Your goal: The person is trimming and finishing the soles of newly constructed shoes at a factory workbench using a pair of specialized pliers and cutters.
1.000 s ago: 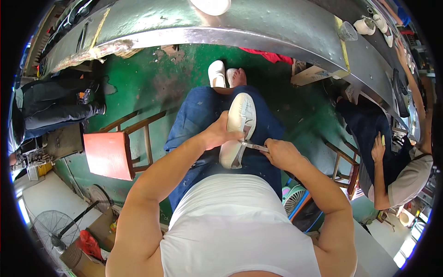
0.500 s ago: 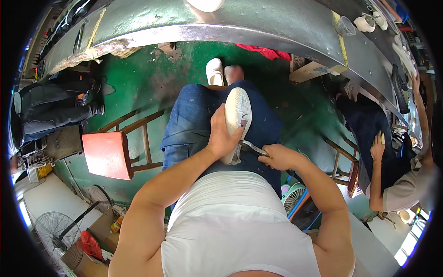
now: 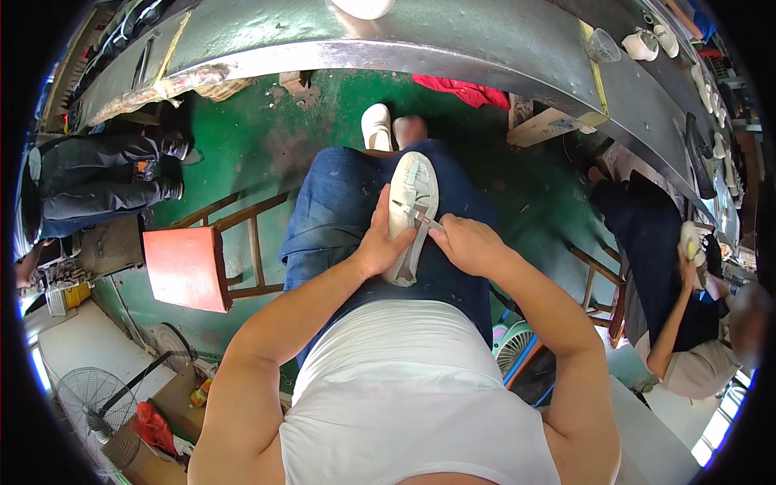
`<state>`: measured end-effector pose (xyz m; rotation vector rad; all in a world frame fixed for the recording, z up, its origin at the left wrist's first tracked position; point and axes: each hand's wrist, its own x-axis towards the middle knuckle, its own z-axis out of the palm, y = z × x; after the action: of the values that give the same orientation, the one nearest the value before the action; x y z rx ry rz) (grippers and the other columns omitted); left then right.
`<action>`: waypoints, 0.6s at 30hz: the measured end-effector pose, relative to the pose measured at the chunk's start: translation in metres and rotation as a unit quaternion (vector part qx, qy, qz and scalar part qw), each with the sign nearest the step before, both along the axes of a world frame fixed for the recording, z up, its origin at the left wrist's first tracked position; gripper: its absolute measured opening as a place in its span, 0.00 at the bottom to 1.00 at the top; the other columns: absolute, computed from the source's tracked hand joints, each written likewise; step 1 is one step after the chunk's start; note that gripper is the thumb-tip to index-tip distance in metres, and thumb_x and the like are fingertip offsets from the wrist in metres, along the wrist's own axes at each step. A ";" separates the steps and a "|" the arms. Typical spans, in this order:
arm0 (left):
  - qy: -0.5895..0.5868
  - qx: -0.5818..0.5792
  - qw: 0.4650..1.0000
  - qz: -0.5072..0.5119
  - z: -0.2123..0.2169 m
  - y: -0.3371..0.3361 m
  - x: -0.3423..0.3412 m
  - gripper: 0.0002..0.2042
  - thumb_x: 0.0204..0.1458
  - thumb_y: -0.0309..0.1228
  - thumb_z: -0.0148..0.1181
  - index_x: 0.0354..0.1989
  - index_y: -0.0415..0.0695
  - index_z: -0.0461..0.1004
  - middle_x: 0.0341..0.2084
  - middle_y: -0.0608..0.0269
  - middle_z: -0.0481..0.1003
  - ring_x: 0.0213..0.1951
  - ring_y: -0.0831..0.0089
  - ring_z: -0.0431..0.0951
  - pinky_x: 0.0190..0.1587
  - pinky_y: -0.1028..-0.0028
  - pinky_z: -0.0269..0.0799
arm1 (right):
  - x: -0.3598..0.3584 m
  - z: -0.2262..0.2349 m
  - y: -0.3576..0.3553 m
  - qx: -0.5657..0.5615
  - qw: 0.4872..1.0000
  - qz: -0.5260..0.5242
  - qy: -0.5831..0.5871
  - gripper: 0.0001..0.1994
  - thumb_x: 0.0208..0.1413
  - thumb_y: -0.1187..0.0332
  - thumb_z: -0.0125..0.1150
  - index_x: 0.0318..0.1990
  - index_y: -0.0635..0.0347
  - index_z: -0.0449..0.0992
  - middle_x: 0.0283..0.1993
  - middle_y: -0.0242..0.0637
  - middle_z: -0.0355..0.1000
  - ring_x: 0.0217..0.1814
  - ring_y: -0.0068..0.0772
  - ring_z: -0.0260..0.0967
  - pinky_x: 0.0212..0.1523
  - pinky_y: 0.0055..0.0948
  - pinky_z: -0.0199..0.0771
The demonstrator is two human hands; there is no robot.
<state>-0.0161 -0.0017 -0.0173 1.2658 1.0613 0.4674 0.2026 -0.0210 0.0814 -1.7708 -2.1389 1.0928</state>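
As the white shoe (image 3: 410, 212) at frame centre appears light and pliable, it is clasped along its side by the left hand (image 3: 377, 242), while a thin metal tool (image 3: 422, 217) is pinched by the right hand (image 3: 469, 244).

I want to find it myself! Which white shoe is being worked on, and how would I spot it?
Start at the long grey bench across the top, then drop to the blue jeans in the middle. The shoe lies sole-up on that lap, between the left hand and the right hand, with a small metal tool on it. The other white shoes sit on the bench or on feet.
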 end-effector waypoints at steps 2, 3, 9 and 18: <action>-0.003 -0.026 1.000 0.002 -0.001 0.002 -0.004 0.50 0.58 0.22 0.57 0.76 0.49 0.21 0.70 0.52 0.54 0.68 0.65 0.59 0.68 0.67 0.57 | -0.003 0.002 0.005 -0.016 0.998 0.051 -0.029 0.20 0.68 0.55 0.48 0.35 0.67 0.71 0.35 0.56 0.76 0.39 0.61 0.75 0.40 0.53 0.73; -0.026 -0.048 0.999 0.001 -0.002 0.000 -0.007 0.52 0.56 0.27 0.62 0.75 0.47 0.21 0.71 0.45 0.48 0.71 0.57 0.52 0.70 0.66 0.53 | -0.003 0.000 0.004 -0.012 0.998 0.053 -0.029 0.20 0.68 0.55 0.48 0.35 0.67 0.71 0.35 0.56 0.76 0.39 0.61 0.75 0.40 0.53 0.73; 0.130 -0.024 0.959 -0.249 0.041 0.008 -0.031 0.74 0.44 0.39 0.77 0.63 0.38 -0.01 0.74 0.34 0.31 0.75 0.52 0.42 0.73 0.69 0.45 | 0.004 -0.001 -0.005 -0.048 0.996 0.046 -0.052 0.21 0.69 0.54 0.47 0.35 0.67 0.71 0.33 0.56 0.76 0.38 0.62 0.74 0.39 0.54 0.73; 0.116 0.017 0.969 -0.216 0.030 0.022 -0.021 0.69 0.44 0.36 0.77 0.69 0.36 0.12 0.71 0.38 0.42 0.74 0.53 0.46 0.74 0.67 0.43 | 0.011 -0.007 0.053 -0.114 0.991 -0.034 0.056 0.25 0.70 0.52 0.43 0.31 0.68 0.71 0.30 0.59 0.74 0.36 0.62 0.74 0.37 0.51 0.72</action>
<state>-0.0368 0.0201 0.0123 1.5596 0.9330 0.0032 0.2137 0.0320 0.0741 -1.8120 -1.9394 1.4321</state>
